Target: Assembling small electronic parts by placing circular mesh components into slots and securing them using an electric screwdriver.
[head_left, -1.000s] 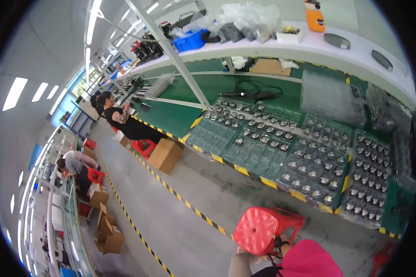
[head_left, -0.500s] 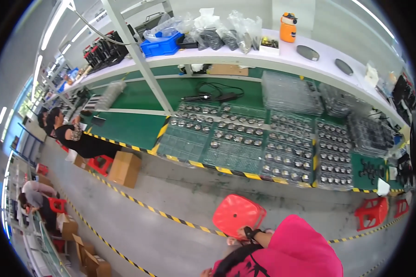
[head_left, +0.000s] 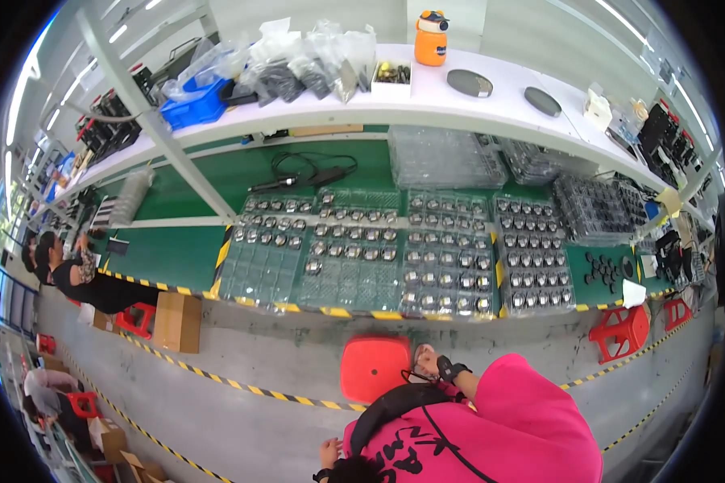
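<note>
Just right of the red stool (head_left: 374, 369) is my right hand (head_left: 428, 361), a dark band on its wrist. Its fingers look curled; what they hold, if anything, is too small to make out. My left hand (head_left: 330, 453) hangs low by my body, fingers loosely apart with nothing visible in them. Ahead of me, clear plastic trays (head_left: 354, 282) with rows of small round metallic parts (head_left: 447, 259) lie on the green bench (head_left: 165, 253). The two trays at left hold fewer parts, with bare pockets toward the near edge.
Above the bench, a white shelf (head_left: 507, 74) bears a blue bin (head_left: 192, 109), bagged parts and an orange bottle (head_left: 431, 40). Stacked trays (head_left: 443, 157) stand at the back. Another red stool (head_left: 620, 332) is at right. A carton (head_left: 177, 322) and a seated person (head_left: 72, 274) are at left.
The view has turned right and moved nearer the bench. My right hand has left the stool's near edge and is now at its right side. My left hand shows more fully.
</note>
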